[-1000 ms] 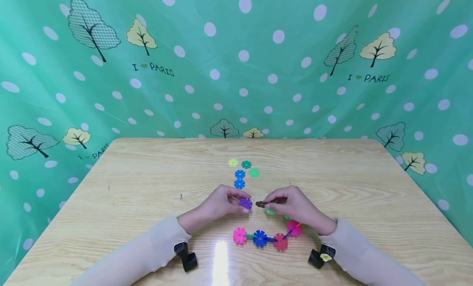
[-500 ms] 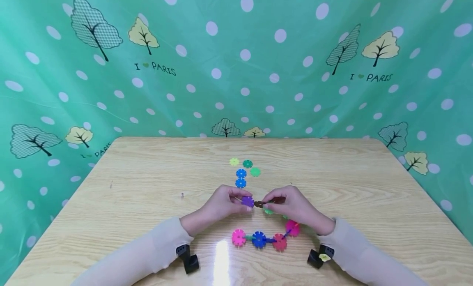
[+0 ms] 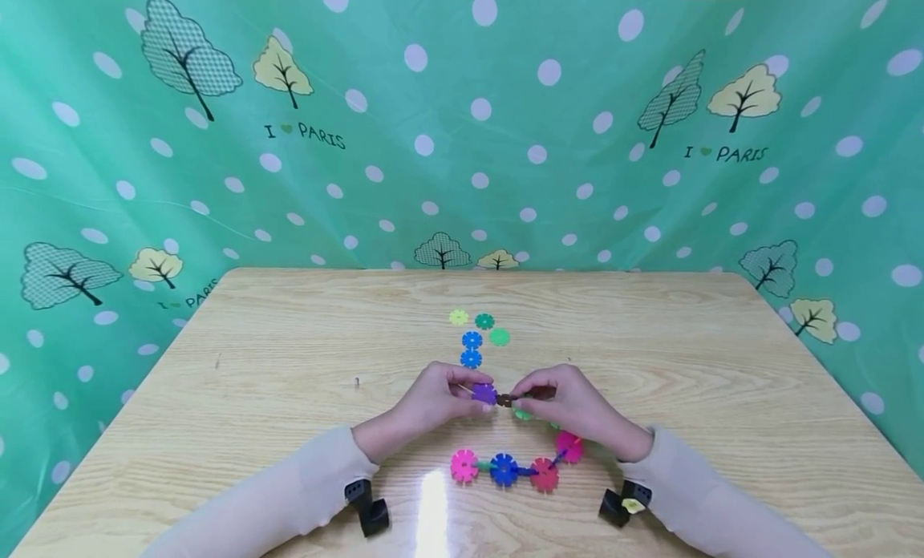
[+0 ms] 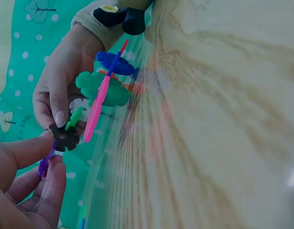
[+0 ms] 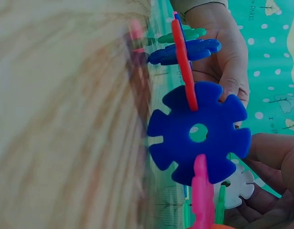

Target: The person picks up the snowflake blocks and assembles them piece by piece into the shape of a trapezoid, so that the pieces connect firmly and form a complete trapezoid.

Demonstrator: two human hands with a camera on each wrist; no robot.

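Plainly, the brown disc (image 4: 66,138) is flat and notched.

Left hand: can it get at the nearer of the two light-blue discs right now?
Probably not right now: the left hand pinches the purple disc. Otherwise the way looks free; the nearer light-blue disc lies just beyond the hand, uncovered.

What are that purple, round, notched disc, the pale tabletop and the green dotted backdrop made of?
Purple notched disc: probably moulded plastic, from its solid colour and slotted edge; finish too small to judge.
Pale tabletop: wood or laminate, by its grain; apparently glossy, by its bright reflection.
Green dotted backdrop: likely printed fabric or plastic sheeting, by its soft folds; looks smooth.
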